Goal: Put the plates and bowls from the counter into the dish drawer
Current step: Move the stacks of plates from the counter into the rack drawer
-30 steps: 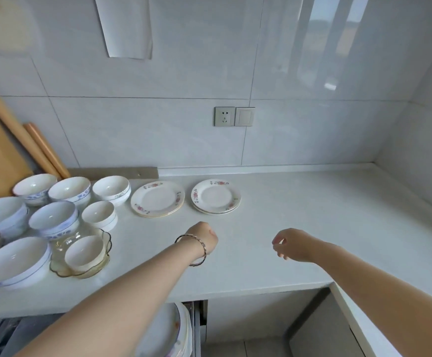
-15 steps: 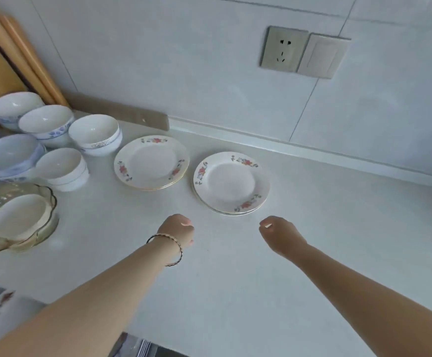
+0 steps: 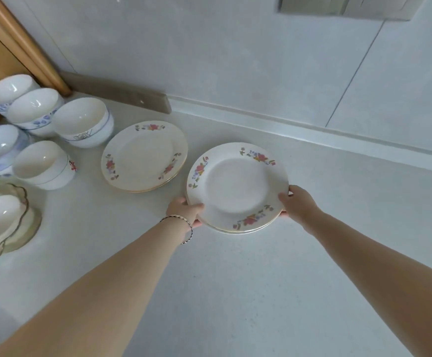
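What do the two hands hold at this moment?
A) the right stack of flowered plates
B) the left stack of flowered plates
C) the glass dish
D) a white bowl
A: the left hand and the right hand grip opposite edges of the right stack of plates, while the left stack lies untouched beside it.

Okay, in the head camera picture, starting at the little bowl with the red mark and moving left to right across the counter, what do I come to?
Little bowl with the red mark → free plate stack → left hand → gripped plate stack → right hand.
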Motion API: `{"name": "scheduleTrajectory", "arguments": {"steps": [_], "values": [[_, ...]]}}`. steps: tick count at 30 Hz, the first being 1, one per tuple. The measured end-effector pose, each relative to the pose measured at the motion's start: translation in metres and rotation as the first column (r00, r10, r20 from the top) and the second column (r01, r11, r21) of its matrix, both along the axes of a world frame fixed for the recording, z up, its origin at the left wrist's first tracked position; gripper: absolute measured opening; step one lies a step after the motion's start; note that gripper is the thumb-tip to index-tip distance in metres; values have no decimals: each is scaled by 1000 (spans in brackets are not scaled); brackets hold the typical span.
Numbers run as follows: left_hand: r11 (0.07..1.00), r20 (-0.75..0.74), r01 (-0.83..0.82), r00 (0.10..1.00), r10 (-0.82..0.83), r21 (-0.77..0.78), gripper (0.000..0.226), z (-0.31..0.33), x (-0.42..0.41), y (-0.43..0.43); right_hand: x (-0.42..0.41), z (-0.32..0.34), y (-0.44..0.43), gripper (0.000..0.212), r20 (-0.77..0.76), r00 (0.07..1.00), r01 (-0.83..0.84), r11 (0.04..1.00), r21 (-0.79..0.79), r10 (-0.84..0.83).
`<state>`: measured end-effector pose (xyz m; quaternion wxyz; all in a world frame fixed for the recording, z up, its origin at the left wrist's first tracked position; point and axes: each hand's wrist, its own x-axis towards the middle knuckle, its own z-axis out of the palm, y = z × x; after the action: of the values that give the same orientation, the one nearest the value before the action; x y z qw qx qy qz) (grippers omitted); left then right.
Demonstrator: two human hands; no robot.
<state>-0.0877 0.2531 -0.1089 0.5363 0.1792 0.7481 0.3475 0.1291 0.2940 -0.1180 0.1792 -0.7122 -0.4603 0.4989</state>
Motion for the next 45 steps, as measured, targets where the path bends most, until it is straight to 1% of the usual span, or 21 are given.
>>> {"name": "scheduleTrajectory", "arguments": {"steps": [2,4,8,10,15,21,22,24,25,28,30,32,33,35,38,42,45], "values": [[1000,15,-25,1000,25,5,25,0,2,1,0,2,-4,33,-73,996,52,999,-7,-53],[999,17,-32,999,32,-9,31,2,-1,-2,1,6,-12,32,-97,991,88,996,-16,-89],[1000,39,-8,999,9,-22,25,4,-15,-25,-5,18,-44,27,-104,987,119,992,-30,-121],[1000,46,-1,999,2,-9,28,8,-24,-48,-11,28,-67,25,-113,988,99,995,-21,-101],[997,69,-46,997,42,57,32,36,-67,-122,-47,63,-126,21,-126,992,24,1000,9,-22],[994,49,43,998,-48,98,30,71,-171,-239,-145,98,-224,18,-157,985,-72,997,39,77],[994,51,51,997,-56,95,34,76,-191,-262,-165,103,-245,18,-167,982,-85,996,39,91],[991,59,85,994,-91,102,50,82,-236,-306,-206,109,-289,20,-179,978,-98,994,37,103],[988,66,109,991,-117,106,52,84,-257,-327,-227,111,-311,22,-181,978,-99,995,32,103],[985,97,149,983,-157,83,39,91,-321,-385,-288,116,-373,22,-203,977,-72,997,-18,67],[989,120,141,982,-144,38,35,95,-358,-420,-324,118,-409,19,-235,971,-65,995,-69,47],[993,140,120,983,-118,-10,26,96,-388,-448,-356,116,-437,17,-249,968,-69,991,-113,39],[993,143,110,984,-104,-35,25,96,-402,-458,-370,113,-448,16,-252,967,-66,988,-139,30],[993,141,96,986,-84,-76,27,95,-425,-472,-393,103,-463,17,-256,967,-60,979,-196,9],[988,121,82,990,-65,-135,27,90,-450,-475,-418,86,-472,26,-255,967,-42,968,-249,-24],[980,100,91,992,-74,-179,26,74,-470,-459,-441,65,-464,24,-229,973,-33,969,-246,-25],[974,108,81,992,-59,-214,28,63,-484,-442,-458,48,-443,26,-215,977,-51,969,-242,-3]]}}
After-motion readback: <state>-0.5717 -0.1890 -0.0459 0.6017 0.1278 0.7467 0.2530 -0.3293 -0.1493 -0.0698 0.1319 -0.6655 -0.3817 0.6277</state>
